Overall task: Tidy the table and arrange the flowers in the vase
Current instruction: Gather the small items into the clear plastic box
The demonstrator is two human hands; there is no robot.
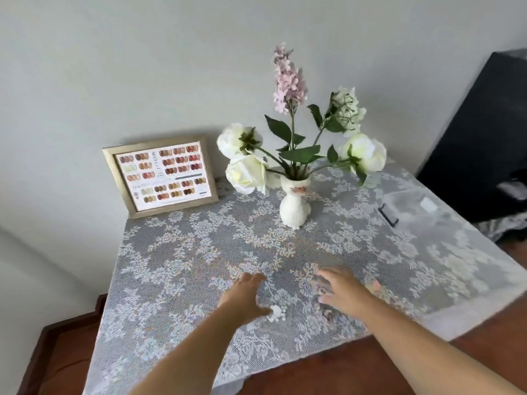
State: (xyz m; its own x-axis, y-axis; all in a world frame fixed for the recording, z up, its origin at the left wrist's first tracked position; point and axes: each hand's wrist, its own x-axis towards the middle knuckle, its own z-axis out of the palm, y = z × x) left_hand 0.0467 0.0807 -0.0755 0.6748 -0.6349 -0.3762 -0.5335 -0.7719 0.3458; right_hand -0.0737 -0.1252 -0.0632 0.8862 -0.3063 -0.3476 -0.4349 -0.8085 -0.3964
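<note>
A white cat-shaped vase (293, 205) stands upright near the back of the table on the lace cloth (176, 269). It holds white peonies (245, 158), a pink lilac spike (288, 81) and a pale hydrangea (346, 109). My left hand (245, 297) and my right hand (342, 292) lie flat, palms down, on the cloth in front of the vase, fingers spread, blurred by motion. A small white scrap (276, 312) rests on the cloth by my left thumb. Neither hand holds anything.
A gold-framed colour-swatch chart (162, 175) leans against the wall at the back left. A clear plastic box with a black clip (405, 206) sits at the back right. A black object (484, 138) stands to the right. Brown wooden floor (342, 372) shows below the cloth's edge.
</note>
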